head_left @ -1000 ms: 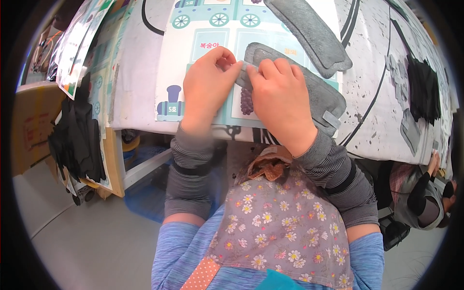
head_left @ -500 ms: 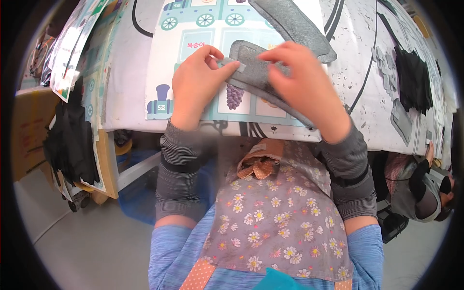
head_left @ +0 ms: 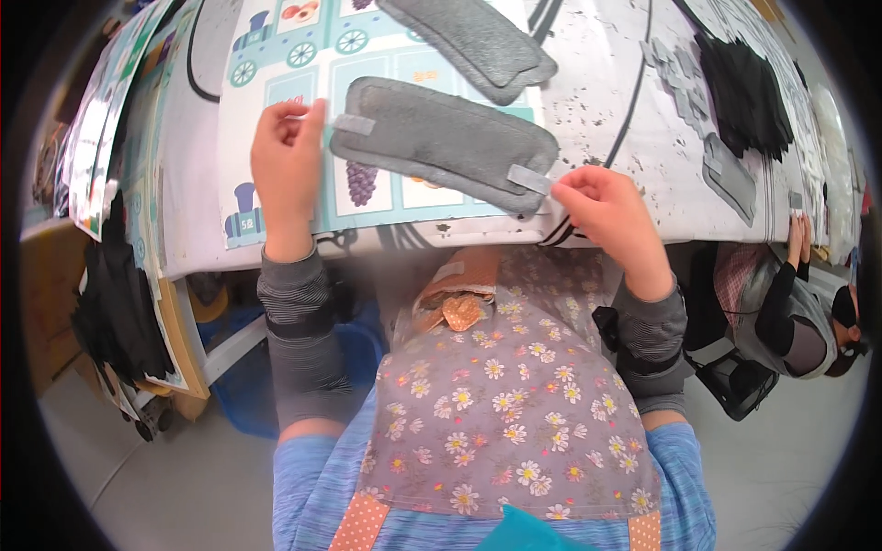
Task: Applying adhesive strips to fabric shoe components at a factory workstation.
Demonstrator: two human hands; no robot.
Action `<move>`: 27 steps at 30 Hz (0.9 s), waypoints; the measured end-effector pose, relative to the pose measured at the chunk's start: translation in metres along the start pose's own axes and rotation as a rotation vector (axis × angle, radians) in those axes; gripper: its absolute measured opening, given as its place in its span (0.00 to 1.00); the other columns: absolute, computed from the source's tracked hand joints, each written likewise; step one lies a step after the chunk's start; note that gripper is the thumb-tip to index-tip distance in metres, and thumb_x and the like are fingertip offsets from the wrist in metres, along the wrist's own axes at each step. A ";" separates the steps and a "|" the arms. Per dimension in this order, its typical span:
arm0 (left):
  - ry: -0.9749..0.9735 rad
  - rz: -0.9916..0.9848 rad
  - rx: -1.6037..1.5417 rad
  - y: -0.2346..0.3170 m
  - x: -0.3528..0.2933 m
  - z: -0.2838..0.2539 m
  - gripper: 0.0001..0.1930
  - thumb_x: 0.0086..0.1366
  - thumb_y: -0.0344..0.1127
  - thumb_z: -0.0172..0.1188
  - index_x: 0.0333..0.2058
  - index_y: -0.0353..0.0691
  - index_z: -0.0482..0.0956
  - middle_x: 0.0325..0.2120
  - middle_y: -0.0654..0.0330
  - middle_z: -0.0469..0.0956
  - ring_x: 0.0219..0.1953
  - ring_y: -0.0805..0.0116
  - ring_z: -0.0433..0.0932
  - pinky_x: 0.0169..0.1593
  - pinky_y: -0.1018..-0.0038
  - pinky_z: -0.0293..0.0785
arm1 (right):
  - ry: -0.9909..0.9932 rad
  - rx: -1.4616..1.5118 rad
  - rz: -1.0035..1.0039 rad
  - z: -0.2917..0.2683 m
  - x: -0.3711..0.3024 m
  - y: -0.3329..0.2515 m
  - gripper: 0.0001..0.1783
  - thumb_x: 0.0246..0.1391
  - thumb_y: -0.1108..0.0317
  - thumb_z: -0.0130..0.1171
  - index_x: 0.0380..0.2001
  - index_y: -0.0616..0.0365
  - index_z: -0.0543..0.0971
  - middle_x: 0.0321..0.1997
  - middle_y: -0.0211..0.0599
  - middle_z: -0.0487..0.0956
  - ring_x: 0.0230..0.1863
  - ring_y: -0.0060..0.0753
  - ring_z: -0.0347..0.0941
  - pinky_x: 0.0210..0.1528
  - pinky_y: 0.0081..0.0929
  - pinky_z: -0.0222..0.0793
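A grey fabric pad (head_left: 441,142), long with rounded corners, lies on a printed sheet in front of me. One pale grey strip (head_left: 354,125) sits across its left end. Another pale strip (head_left: 528,179) lies over the right end, its outer tip pinched between the thumb and fingers of my right hand (head_left: 608,216). Just left of the pad, my left hand (head_left: 289,170) is raised, fingers loosely curled and thumb apart, holding nothing. Beyond the pad is a second grey pad (head_left: 473,41), partly cut off by the view's top edge.
The printed sheet (head_left: 266,165) shows train and fruit pictures. Black strips (head_left: 744,96), small grey pieces (head_left: 678,87) and another grey pad (head_left: 730,179) lie to the right. More black strips (head_left: 119,294) hang at the left. A co-worker (head_left: 790,303) sits at the far right.
My left hand has come off the strip at the pad's left end and moved left. My right hand has moved to the right end, where a second strip now shows. The view has shifted.
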State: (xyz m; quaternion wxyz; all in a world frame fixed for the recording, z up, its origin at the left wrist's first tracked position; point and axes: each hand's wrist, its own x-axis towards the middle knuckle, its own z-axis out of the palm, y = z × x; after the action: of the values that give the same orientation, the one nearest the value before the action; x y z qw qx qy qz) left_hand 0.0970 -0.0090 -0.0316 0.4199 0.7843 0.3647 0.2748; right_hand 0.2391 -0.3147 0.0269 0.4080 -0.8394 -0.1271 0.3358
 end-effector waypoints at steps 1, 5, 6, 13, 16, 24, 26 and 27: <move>0.039 -0.019 -0.123 -0.001 0.001 0.000 0.16 0.66 0.44 0.64 0.38 0.35 0.78 0.24 0.71 0.72 0.28 0.81 0.67 0.32 0.81 0.63 | -0.049 0.079 0.021 0.001 0.002 0.002 0.12 0.57 0.64 0.63 0.30 0.65 0.79 0.22 0.24 0.75 0.22 0.13 0.66 0.24 0.18 0.62; 0.112 -0.007 -0.181 0.011 -0.002 0.007 0.12 0.68 0.39 0.62 0.36 0.34 0.77 0.21 0.72 0.69 0.24 0.85 0.62 0.27 0.82 0.57 | -0.067 0.203 0.022 0.001 0.006 0.013 0.12 0.58 0.65 0.62 0.28 0.64 0.77 0.20 0.22 0.73 0.18 0.12 0.65 0.19 0.18 0.62; 0.112 0.009 -0.164 0.007 -0.001 0.006 0.12 0.68 0.39 0.62 0.36 0.34 0.77 0.21 0.72 0.69 0.24 0.84 0.63 0.27 0.82 0.58 | -0.079 0.206 -0.001 0.001 0.007 0.015 0.12 0.57 0.65 0.62 0.29 0.64 0.77 0.20 0.24 0.74 0.18 0.14 0.67 0.19 0.18 0.64; 0.085 0.004 -0.084 0.003 0.000 -0.001 0.14 0.70 0.42 0.61 0.37 0.34 0.78 0.25 0.71 0.72 0.28 0.82 0.67 0.34 0.82 0.64 | -0.096 0.173 -0.096 0.004 0.002 0.011 0.10 0.59 0.65 0.62 0.32 0.62 0.76 0.22 0.26 0.75 0.17 0.15 0.69 0.18 0.17 0.64; 0.090 0.018 -0.016 0.000 0.002 -0.001 0.14 0.70 0.42 0.60 0.37 0.34 0.78 0.24 0.71 0.71 0.27 0.82 0.66 0.33 0.82 0.64 | -0.125 0.194 -0.116 0.007 0.006 0.015 0.11 0.59 0.65 0.62 0.31 0.63 0.76 0.22 0.26 0.75 0.16 0.16 0.69 0.18 0.18 0.65; 0.083 0.021 -0.043 0.002 0.002 0.005 0.14 0.69 0.41 0.61 0.36 0.33 0.79 0.21 0.72 0.70 0.24 0.84 0.65 0.31 0.84 0.61 | -0.141 0.222 -0.067 0.002 0.005 0.016 0.10 0.59 0.66 0.61 0.33 0.62 0.75 0.21 0.29 0.76 0.17 0.19 0.72 0.19 0.19 0.69; 0.098 0.010 -0.039 0.004 0.001 0.007 0.14 0.69 0.41 0.61 0.36 0.33 0.79 0.21 0.71 0.71 0.25 0.84 0.65 0.31 0.83 0.61 | -0.150 0.237 -0.058 -0.001 0.005 0.014 0.10 0.59 0.66 0.62 0.33 0.62 0.75 0.21 0.30 0.76 0.17 0.19 0.72 0.19 0.19 0.69; 0.106 0.000 -0.044 0.003 0.001 0.006 0.13 0.69 0.40 0.61 0.36 0.33 0.79 0.21 0.71 0.71 0.25 0.84 0.65 0.31 0.83 0.61 | -0.149 0.247 -0.047 0.000 0.005 0.013 0.11 0.59 0.66 0.62 0.34 0.62 0.74 0.21 0.30 0.76 0.16 0.19 0.72 0.19 0.19 0.69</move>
State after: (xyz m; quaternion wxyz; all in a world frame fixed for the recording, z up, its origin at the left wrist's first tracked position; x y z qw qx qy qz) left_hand 0.1032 -0.0123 -0.0322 0.4172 0.7592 0.3801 0.3242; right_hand 0.2425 -0.3202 0.0148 0.5052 -0.7525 -0.1342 0.4006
